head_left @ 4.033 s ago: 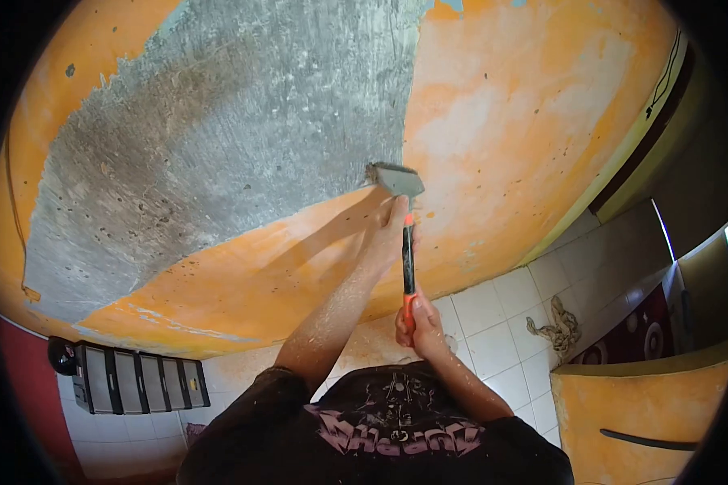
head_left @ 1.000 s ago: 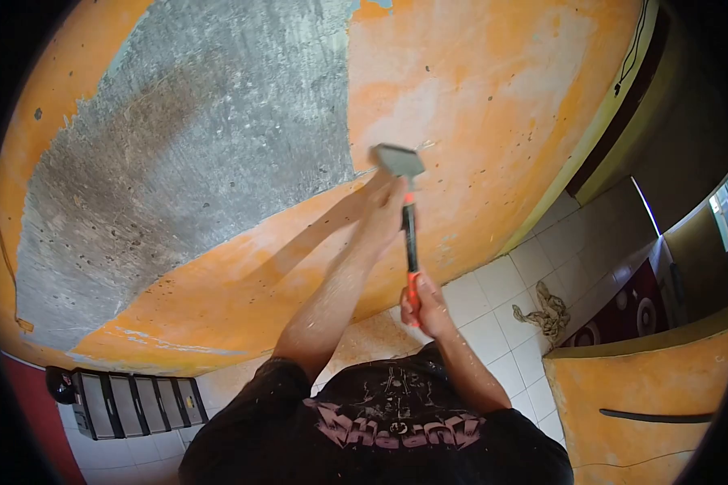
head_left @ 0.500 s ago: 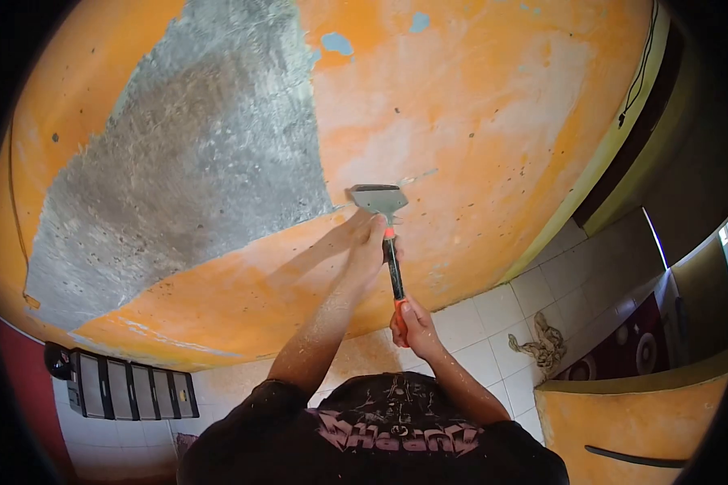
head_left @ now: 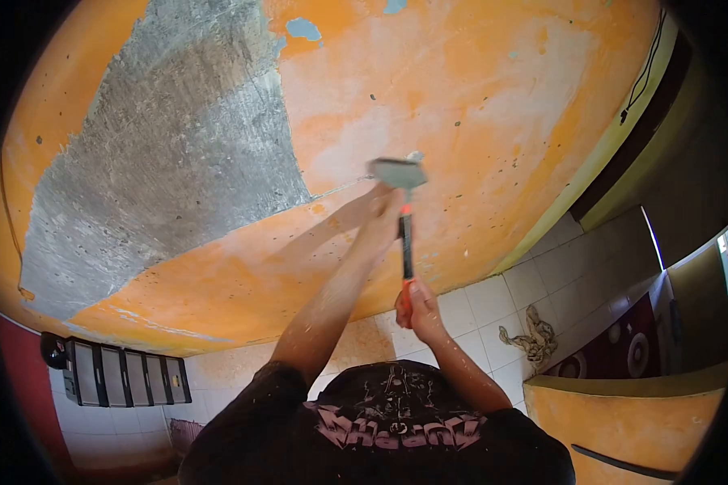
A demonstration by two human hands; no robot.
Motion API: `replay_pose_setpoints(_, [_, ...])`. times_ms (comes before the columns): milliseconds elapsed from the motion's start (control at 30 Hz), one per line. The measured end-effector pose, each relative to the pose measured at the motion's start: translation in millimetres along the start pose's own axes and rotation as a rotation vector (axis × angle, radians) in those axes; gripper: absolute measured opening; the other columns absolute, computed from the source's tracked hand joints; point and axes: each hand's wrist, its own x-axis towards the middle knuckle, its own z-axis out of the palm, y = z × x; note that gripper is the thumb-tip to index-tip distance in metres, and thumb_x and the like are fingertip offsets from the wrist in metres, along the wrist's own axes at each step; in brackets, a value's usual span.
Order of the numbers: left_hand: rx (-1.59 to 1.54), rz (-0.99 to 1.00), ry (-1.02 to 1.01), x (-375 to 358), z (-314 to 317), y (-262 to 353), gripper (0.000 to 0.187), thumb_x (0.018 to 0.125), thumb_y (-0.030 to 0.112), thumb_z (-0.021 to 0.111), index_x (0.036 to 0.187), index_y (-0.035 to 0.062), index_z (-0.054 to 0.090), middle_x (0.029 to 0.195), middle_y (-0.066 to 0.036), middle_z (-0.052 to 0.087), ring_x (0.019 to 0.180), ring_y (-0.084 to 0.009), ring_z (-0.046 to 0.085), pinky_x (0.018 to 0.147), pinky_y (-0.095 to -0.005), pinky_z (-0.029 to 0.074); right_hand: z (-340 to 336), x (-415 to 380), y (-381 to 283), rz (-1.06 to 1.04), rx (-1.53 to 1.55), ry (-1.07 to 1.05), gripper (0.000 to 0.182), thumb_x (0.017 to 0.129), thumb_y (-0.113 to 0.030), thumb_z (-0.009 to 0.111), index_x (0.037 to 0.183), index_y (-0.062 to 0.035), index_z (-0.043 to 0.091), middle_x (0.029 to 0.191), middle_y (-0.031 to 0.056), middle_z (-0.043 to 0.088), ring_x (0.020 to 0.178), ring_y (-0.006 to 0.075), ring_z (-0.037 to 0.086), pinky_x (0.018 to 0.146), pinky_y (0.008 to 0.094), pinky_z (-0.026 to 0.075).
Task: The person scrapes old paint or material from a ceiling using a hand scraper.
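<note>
A long-handled scraper with a wide grey blade and a black and orange-red handle is pressed up near the orange painted wall. My left hand is closed around the upper handle just below the blade, slightly blurred. Lower down, my right hand grips the orange-red end of the handle. The blade, smeared by motion, sits over a thin scraped line in the paint. To its left spreads a large bare grey patch. Pale flecks dot both forearms.
A dark drawer unit with a round black object on it stands at lower left. A crumpled cloth lies on the white floor tiles. An orange ledge is at lower right; dark cables hang upper right.
The scraper and both hands have moved right, with the blade going a little up along the wall. A pale exposed spot now shows at the blade's upper edge. The view has shifted slightly.
</note>
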Motion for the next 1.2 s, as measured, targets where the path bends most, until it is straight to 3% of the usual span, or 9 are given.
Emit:
replay_pose_setpoints(33, [0.043,0.021,-0.037,12.6,13.3,-0.5,0.039,0.106,0.041,0.046,0.092,0.0058,0.054,0.065,-0.005,0.057,0.054,-0.0165,0.058,0.054,-0.0321,0.049,-8.7,4.6,-0.8,-0.001,0.044,0.041,0.039,0.109,-0.039,0.037,0.135,-0.0118,0.048,0.062,0.0020,0.048,0.043,0.0100,0.042,0.040,0.0251,0.036])
replay_pose_setpoints(167, [-0.002,0.038,-0.048,21.7,37.1,1.9,0.040,0.107,0.042,0.046,0.095,0.0048,0.055,0.068,-0.006,0.057,0.056,-0.0166,0.058,0.055,-0.0319,0.049,-21.0,5.2,-26.5,-0.068,0.005,0.055,0.033,0.109,-0.040,0.037,0.116,-0.0107,0.050,0.062,0.0013,0.048,0.042,0.0086,0.043,0.038,0.0236,0.034])
replay_pose_setpoints(200, [-0.047,0.034,-0.033,12.8,27.7,-1.3,0.040,0.106,0.043,0.045,0.099,0.0047,0.055,0.071,-0.007,0.057,0.058,-0.0171,0.058,0.056,-0.0323,0.049,-28.0,4.7,-14.9,-0.051,-0.064,0.010,0.039,0.109,-0.037,0.038,0.134,-0.0090,0.048,0.062,0.0001,0.047,0.042,0.0075,0.041,0.040,0.0232,0.035])
replay_pose_setpoints(300, [-0.143,0.008,0.085,-20.6,-14.7,-26.0,0.047,0.108,0.047,0.037,0.118,0.0043,0.053,0.080,-0.007,0.055,0.067,-0.0194,0.057,0.061,-0.0359,0.048,-17.1,-1.3,-5.8,-0.021,-0.251,-0.107,0.046,0.109,-0.033,0.040,0.149,-0.0095,0.040,0.063,-0.0019,0.045,0.045,0.0063,0.040,0.043,0.0228,0.036])
replay_pose_setpoints(333, [-0.215,-0.003,0.115,-30.4,-32.2,-34.7,0.049,0.108,0.048,0.034,0.122,0.0046,0.052,0.081,-0.006,0.055,0.069,-0.0198,0.056,0.064,-0.0367,0.047,-5.4,-6.8,-15.9,0.010,-0.281,-0.119,0.049,0.108,-0.025,0.042,0.154,-0.0105,0.037,0.065,-0.0040,0.044,0.050,0.0048,0.041,0.047,0.0220,0.037])
replay_pose_setpoints(467, [-0.450,0.019,0.157,-66.4,-59.1,-33.6,0.052,0.109,0.051,0.028,0.127,0.0061,0.049,0.081,-0.005,0.052,0.073,-0.0208,0.052,0.074,-0.0387,0.047,-2.2,-5.4,-0.4,0.006,-0.375,-0.251,0.051,0.105,-0.018,0.045,0.155,-0.0109,0.036,0.067,-0.0049,0.044,0.054,0.0042,0.042,0.051,0.0222,0.038])
replay_pose_setpoints(833, [-0.459,0.078,0.168,-76.2,-55.4,-13.2,0.050,0.109,0.048,0.030,0.121,0.0046,0.052,0.080,-0.006,0.053,0.070,-0.0199,0.053,0.070,-0.0377,0.048,4.5,-2.0,1.2,-0.015,-0.376,-0.312,0.055,0.105,-0.017,0.047,0.156,-0.0053,0.031,0.067,-0.0025,0.045,0.054,0.0060,0.041,0.052,0.0237,0.040])
replay_pose_setpoints(1033, [-0.411,0.057,0.212,-77.4,-74.4,-18.8,0.048,0.109,0.049,0.028,0.119,0.0077,0.051,0.078,-0.004,0.051,0.071,-0.0193,0.051,0.072,-0.0365,0.046,12.7,3.0,4.9,0.183,-0.149,-0.429,0.055,0.109,-0.026,0.040,0.159,-0.0125,0.024,0.070,0.0033,0.048,0.049,0.0102,0.045,0.047,0.0248,0.041])
replay_pose_setpoints(1200, [-0.388,0.053,0.221,-82.7,-88.4,-15.6,0.045,0.109,0.047,0.030,0.109,0.0074,0.051,0.077,-0.005,0.053,0.070,-0.0204,0.053,0.071,-0.0372,0.047,25.1,0.2,11.1,0.271,-0.140,-0.388,0.058,0.108,-0.030,0.044,0.160,-0.0159,0.023,0.071,0.0002,0.042,0.056,0.0105,0.045,0.049,0.0270,0.043])
